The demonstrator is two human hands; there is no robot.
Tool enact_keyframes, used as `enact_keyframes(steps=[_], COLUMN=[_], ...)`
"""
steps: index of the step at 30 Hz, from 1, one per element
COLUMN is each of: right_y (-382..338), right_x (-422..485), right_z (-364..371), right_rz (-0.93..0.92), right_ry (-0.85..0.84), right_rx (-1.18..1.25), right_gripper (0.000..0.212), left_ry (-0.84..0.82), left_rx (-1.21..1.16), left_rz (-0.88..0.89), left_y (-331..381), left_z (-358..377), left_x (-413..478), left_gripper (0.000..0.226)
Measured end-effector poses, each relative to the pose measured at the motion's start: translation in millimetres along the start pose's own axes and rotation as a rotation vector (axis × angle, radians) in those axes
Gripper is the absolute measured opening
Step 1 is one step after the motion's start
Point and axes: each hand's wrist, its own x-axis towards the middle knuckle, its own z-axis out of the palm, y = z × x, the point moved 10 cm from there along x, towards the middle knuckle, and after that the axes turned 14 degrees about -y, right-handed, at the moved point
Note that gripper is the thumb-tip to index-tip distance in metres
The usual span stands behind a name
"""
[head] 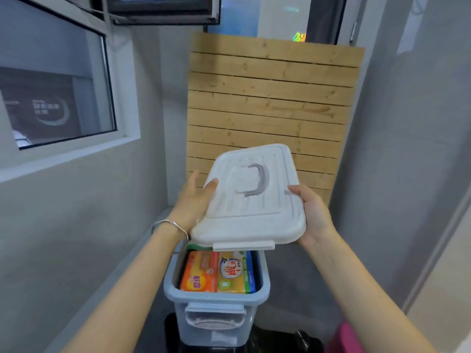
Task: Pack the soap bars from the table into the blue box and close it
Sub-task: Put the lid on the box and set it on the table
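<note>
The blue box [216,300] stands open low in the middle, its near latch facing me. Inside lie wrapped soap bars: an orange one [198,272] on the left and a yellow, green and blue one [235,272] on the right. I hold the white lid [252,200], with its grey handle on top, tilted in the air above the box's far half. My left hand [192,200] grips the lid's left edge, a silver bangle on that wrist. My right hand [313,212] grips the lid's right edge.
A slatted wooden panel [270,98] leans upright behind the box. Grey walls close in on both sides, with a window [56,98] on the left. Something black [267,340] lies under and beside the box, and a pink object [346,337] sits at the lower right.
</note>
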Motion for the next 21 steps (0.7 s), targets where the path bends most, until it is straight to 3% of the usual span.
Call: enact_keyframes(steps=[5, 9, 16, 21], right_y=[56.5, 87.4, 121.1, 130.6], right_x=[6.0, 8.9, 2.6, -5.8], right_z=[-11.4, -18.8, -28.5, -37.3], right_rz=[0.134, 0.181, 0.237, 0.231], right_ry=[0.030, 0.012, 0.038, 0.070], right_rx=[-0.070, -0.260, -0.293, -0.219], right_gripper=[0.023, 0.027, 0.025, 0.036], left_ry=[0.001, 0.051, 0.028, 0.018], left_rx=[-0.212, -0.191, -0.206, -0.284], left_rz=[-0.177, -0.192, -0.288, -0.293], left_y=[-62.0, -98.7, -138.1, -144.9], left_z=[-17.9, -25.3, -22.9, -20.3], left_x=[-5.0, -11.3, -16.3, -11.2], left_gripper=[0.017, 0.021, 0.022, 0.029])
